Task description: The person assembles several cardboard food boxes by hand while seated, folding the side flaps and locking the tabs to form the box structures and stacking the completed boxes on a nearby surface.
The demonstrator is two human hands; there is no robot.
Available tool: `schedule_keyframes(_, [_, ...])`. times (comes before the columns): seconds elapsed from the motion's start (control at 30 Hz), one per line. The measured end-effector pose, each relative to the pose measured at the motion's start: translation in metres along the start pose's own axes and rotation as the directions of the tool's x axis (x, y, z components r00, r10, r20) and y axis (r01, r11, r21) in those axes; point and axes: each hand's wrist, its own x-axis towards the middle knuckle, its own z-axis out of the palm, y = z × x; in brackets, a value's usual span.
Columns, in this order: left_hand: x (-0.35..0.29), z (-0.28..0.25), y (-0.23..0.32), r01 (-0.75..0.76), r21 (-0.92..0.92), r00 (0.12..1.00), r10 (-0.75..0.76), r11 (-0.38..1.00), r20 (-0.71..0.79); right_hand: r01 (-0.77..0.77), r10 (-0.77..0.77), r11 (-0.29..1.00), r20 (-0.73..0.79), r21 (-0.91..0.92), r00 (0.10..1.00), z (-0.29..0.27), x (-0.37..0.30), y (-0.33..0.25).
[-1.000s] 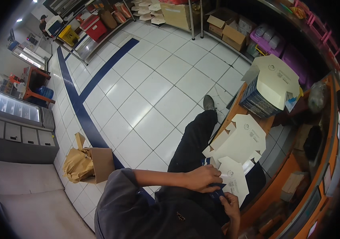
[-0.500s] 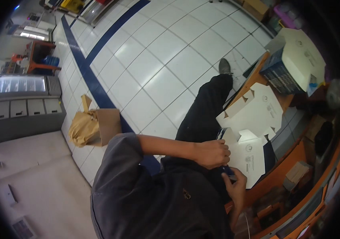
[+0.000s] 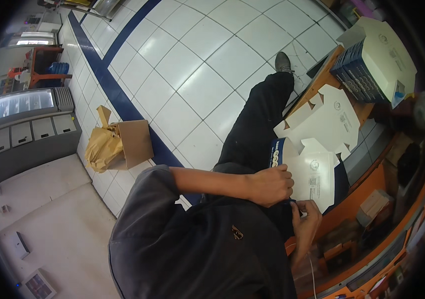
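Note:
A partly folded cardboard box (image 3: 312, 172), white inside and blue outside, rests over my lap with its flaps raised. Its blue side wall (image 3: 276, 152) faces left. My left hand (image 3: 272, 186) is closed on the box's near left corner, knuckles up and fingers curled over the edge. Just right of and nearer than it, my right hand (image 3: 308, 217) pinches the near blue edge between thumb and fingers. The hands partly cover the corner between them. Beyond this box lies a flat, unfolded box blank (image 3: 324, 117), white side up, with notched tabs.
At the far right, a stack of blue and white boxes (image 3: 359, 72) sits on an orange bench (image 3: 317, 102). Orange shelving (image 3: 342, 224) runs along my right. On the tiled floor (image 3: 192, 65) at left stands a brown carton (image 3: 135, 142) with crumpled paper (image 3: 105, 149).
The view has shifted a little. More of the box's blue left wall shows now. Both hands have moved slightly right along the near edge, still holding it.

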Motion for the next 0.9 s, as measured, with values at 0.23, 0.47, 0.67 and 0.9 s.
schedule_keyframes(0.23, [0.003, 0.014, 0.007, 0.032, 0.021, 0.999, -0.032, 0.999, -0.01, 0.068, -0.069, 0.997, -0.04, -0.021, 0.997, 0.005, -0.002, 0.007])
schedule_keyframes(0.47, [0.005, 0.018, 0.005, 0.023, -0.004, 1.0, -0.023, 1.0, 0.004, 0.008, -0.007, 0.997, -0.015, 0.079, 1.0, 0.006, -0.001, 0.02])
schedule_keyframes(0.67, [0.019, 0.034, 0.014, 0.006, 0.054, 0.998, -0.003, 0.999, -0.055, 0.053, -0.044, 0.992, -0.082, 0.116, 0.996, 0.004, 0.001, 0.006])
schedule_keyframes(0.9, [-0.05, -0.111, 0.049, -0.067, -0.063, 0.85, 0.024, 0.996, -0.526, 0.059, -0.052, 0.951, 0.033, -0.303, 0.998, -0.024, 0.031, 0.024])
